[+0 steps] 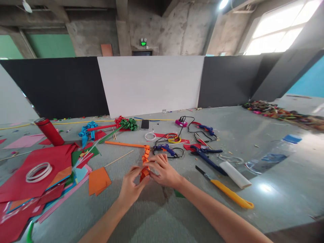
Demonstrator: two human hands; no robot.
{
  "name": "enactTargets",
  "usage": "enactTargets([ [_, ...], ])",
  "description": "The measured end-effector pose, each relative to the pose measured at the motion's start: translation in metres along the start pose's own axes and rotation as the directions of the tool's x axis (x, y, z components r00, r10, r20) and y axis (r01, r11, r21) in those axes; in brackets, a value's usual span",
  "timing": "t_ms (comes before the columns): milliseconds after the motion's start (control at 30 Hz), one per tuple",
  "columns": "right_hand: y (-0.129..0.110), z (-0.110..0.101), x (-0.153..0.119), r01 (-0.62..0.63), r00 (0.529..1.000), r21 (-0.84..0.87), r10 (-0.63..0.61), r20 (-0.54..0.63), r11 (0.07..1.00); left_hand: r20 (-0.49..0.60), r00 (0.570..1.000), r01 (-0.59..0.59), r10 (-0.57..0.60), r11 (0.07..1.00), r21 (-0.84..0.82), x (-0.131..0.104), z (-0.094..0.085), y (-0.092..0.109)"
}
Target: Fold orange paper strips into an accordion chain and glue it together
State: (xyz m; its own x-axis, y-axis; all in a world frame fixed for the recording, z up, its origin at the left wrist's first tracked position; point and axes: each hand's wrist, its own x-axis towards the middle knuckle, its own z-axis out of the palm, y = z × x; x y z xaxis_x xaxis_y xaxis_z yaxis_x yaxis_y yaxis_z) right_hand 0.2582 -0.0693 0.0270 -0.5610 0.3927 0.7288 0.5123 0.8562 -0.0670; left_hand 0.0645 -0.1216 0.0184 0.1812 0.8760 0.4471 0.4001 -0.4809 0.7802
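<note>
My left hand [133, 184] and my right hand [162, 170] meet near the middle of the view. Both have their fingers pinched on the lower end of an orange folded-paper chain [146, 156]. Its upper end touches an orange paper-covered stick [126, 144] lying on the floor; whether they are joined I cannot tell. Fingertips hide part of the chain's low end. Just beyond my right hand lies a blue glue gun [165, 148] with a black cord. Cut orange paper sheets [99, 180] and a thin wooden stick [119, 158] lie left of my left hand.
Stacked red paper [58, 160] bears a white tape ring [38, 172]. A red bottle [50, 131] stands behind it. Green paper curls [128, 124] and a phone [145, 124] lie farther back. Rightward are blue pliers [206, 158], a yellow-handled knife [227, 192] and a clear water bottle [272, 157].
</note>
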Motion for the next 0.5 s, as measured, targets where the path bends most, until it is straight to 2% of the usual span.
enactTargets([
  [167, 0.0009, -0.0005, -0.0005, 0.051, 0.999, 0.021, -0.051, -0.016, 0.998, 0.038, 0.999, -0.016, 0.016, 1.000, 0.006, 0.0006, -0.0002, 0.0013],
  [500, 0.0004, -0.0016, -0.0016, 0.074, 0.997, 0.050, -0.072, -0.032, 0.996, 0.054, 0.997, -0.054, 0.053, 0.999, 0.010, 0.0026, -0.0009, 0.0025],
])
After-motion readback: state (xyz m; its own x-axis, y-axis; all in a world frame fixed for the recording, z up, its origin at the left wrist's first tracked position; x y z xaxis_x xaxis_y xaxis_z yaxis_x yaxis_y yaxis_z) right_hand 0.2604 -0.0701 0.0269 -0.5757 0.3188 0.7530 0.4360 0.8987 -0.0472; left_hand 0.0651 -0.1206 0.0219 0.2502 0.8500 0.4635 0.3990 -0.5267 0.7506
